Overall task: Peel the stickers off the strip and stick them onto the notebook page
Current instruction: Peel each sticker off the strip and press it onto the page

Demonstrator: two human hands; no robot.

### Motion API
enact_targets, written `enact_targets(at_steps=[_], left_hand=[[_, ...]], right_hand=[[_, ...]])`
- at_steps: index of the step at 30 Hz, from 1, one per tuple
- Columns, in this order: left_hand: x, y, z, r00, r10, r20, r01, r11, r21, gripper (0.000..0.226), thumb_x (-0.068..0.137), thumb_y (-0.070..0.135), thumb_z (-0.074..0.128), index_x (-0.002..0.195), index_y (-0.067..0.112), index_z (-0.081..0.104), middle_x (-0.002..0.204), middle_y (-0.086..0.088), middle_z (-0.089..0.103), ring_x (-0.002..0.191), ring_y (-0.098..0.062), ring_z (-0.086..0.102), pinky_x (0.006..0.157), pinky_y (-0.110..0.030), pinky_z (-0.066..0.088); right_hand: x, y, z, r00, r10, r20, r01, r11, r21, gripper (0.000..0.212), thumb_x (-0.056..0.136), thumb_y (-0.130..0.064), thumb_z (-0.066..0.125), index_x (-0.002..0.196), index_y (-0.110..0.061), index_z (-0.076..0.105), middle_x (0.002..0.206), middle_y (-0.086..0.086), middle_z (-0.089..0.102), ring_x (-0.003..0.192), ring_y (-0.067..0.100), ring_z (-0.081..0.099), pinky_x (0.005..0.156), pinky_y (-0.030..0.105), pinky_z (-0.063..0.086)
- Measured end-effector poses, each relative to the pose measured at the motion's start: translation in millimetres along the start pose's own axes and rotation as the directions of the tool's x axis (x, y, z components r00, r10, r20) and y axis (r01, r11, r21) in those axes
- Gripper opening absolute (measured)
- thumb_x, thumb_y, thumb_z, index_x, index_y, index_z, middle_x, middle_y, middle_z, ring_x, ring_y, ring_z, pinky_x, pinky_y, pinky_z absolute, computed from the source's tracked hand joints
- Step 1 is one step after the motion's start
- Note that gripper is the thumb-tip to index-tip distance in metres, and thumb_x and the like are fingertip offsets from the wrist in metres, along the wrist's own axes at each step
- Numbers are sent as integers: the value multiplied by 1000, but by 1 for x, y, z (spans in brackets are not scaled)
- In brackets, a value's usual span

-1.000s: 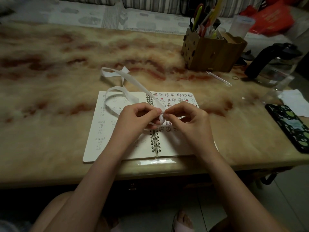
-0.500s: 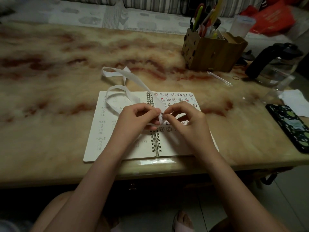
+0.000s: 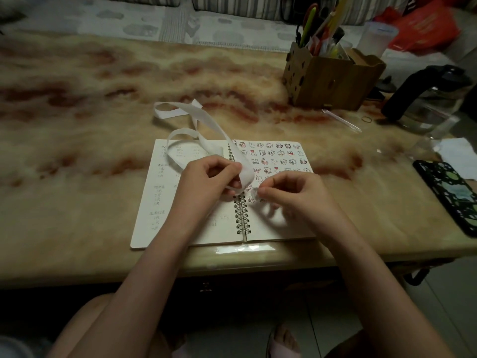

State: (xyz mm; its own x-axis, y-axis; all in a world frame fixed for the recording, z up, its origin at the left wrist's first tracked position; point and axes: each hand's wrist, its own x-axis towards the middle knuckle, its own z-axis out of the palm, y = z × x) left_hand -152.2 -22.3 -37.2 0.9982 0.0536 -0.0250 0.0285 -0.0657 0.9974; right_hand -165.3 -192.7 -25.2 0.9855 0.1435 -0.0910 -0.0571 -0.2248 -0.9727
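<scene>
1. Far left of the scene, the white strip (image 3: pixel 211 125) loops loosely over the table (image 3: pixel 77 156) and runs down across the spiral binding into the left hand (image 3: pixel 206 179). Its thumb and curled fingers pinch the strip's near end above the left page.
2. Just right of it, the right hand (image 3: pixel 296 195) holds thumb and forefinger narrowly closed on what looks like a small pale sticker (image 3: pixel 254 193). It is just beside the strip and over the right page, with the other fingers curled underneath.
3. The open notebook (image 3: pixel 273 228) lies flat at near centre. Rows of placed stickers (image 3: pixel 271 153) fill the far part of its right page, and the near part is bare.
4. The thin sticker could fold on itself or cling to a fingertip, since the pinch probably touches its adhesive. It could also land crooked or overlap a neighbour, as the next free spot sits close beside the last row. The slack loop of strip might drag across the page.
5. The table is glossy stone-look, tan veined with rust. On its right side stand a wooden pen holder (image 3: pixel 330 78) and a glass kettle (image 3: pixel 428 99). A patterned phone (image 3: pixel 451 192) lies near the right edge.
6. A striped sofa (image 3: pixel 232 6) runs along the far side. The light is dim, and pale floor tiles show at near right.
</scene>
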Motion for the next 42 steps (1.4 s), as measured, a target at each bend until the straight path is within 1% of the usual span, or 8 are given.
enact_targets(at_steps=[4,14,23,26,31,34,37,42], left_hand=[[0,-1,0,1000,14,-12,-14,1000,7,12,89,16,64,82,9,70,60,3,67,62,-14,64,66,-30,58],[1,-3,0,1000,16,-14,-16,1000,13,11,89,17,64,85,8,70,60,3,68,62,-12,65,67,-29,58],[0,-2,0,1000,22,-13,-22,1000,17,13,89,16,64,84,7,70,60,2,67,60,-10,64,62,-22,57],[0,-2,0,1000,22,-13,-22,1000,16,12,89,16,64,84,6,70,61,2,67,61,-10,64,64,-24,58],[-1,-1,0,1000,16,-14,-16,1000,16,13,89,17,64,84,6,70,61,2,67,62,-11,64,65,-25,57],[0,-1,1,1000,13,-12,-12,1000,21,13,89,17,64,83,7,70,61,2,67,61,-11,65,67,-27,58],[0,-1,0,1000,10,-13,-10,1000,23,13,89,17,64,84,7,70,61,2,68,62,-11,65,68,-29,58],[0,-2,1,1000,5,-11,-5,1000,18,13,89,18,64,84,8,70,61,2,67,61,-12,64,68,-30,58]], right_hand=[[0,0,3,998,44,50,-39,996,-86,9,78,-1,72,72,-6,69,62,1,68,44,0,52,48,13,42],[-1,-2,4,994,86,66,-76,986,-151,3,79,-3,71,76,-4,71,62,1,66,42,-4,49,45,9,38],[0,2,5,996,82,34,-73,976,-204,5,78,-5,73,74,-7,71,67,4,69,46,-1,51,49,12,42],[-1,3,6,997,75,28,-67,975,-214,5,77,-4,73,73,-6,71,67,5,69,46,1,51,50,13,43],[0,8,8,998,54,-11,-55,962,-266,6,75,-9,74,70,-9,71,73,14,71,51,8,50,55,22,43],[1,11,11,999,31,-39,-42,945,-323,7,74,-14,75,69,-12,71,69,8,70,53,5,51,59,26,43],[-1,12,12,998,-2,-57,-20,922,-386,8,75,-16,75,69,-15,70,61,-4,64,51,-2,49,57,19,39],[-2,12,13,998,-39,-55,12,905,-425,11,75,-17,75,68,-19,68,58,-8,60,52,-1,49,59,21,40]])
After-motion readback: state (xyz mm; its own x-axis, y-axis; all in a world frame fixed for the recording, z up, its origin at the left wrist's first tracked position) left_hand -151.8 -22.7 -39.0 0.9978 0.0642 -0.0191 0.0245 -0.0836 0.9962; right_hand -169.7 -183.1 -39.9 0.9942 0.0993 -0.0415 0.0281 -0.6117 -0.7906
